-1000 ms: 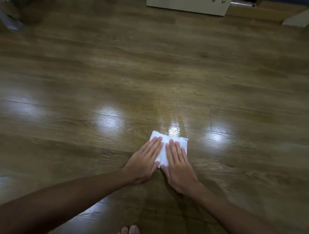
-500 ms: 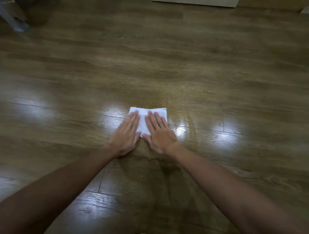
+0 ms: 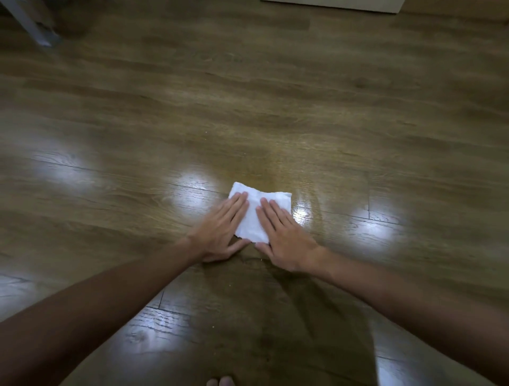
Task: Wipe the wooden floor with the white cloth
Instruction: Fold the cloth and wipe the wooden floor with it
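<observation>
**Both palms on the cloth, and a slippery floor beneath them**

The glossy brown wooden plank floor [image 3: 303, 115] fills almost the whole view, its grain running across the picture and several bright patches of reflected ceiling light lying on it. At the far edge a strip of pale furniture base [image 3: 330, 2] shows, and a grey metal leg [image 3: 30, 24] stands in the far left corner. A few pale crumbs or specks dot the boards near the person, though they are too small to identify.

The small folded white cloth [image 3: 254, 217] lies flat on the floor at the middle of the view, between the two reflections nearest the centre. The left hand [image 3: 220, 234] is spread flat, fingers straight and together, its fingertips pressing the cloth's left edge while the heel of the palm rests on bare wood. The right hand [image 3: 286, 242] is likewise flat and open, fingers laid over the cloth's right half. Neither hand grips the fabric; both simply press it down. Bare toes [image 3: 220, 382] peek in at the near edge.

The risks follow from that flat-handed hold. Since nothing pinches the cloth, a fast push could let it bunch or slide out from under the fingers, leaving skin rubbing the boards. The left hand covers only an edge, so uneven pressure may twist the cloth and leave streaks. With arms stretched forward and weight on a shiny surface, the hands could skid and tip the person forward. The specks near the knees may also be missed if strokes stay far out.
</observation>
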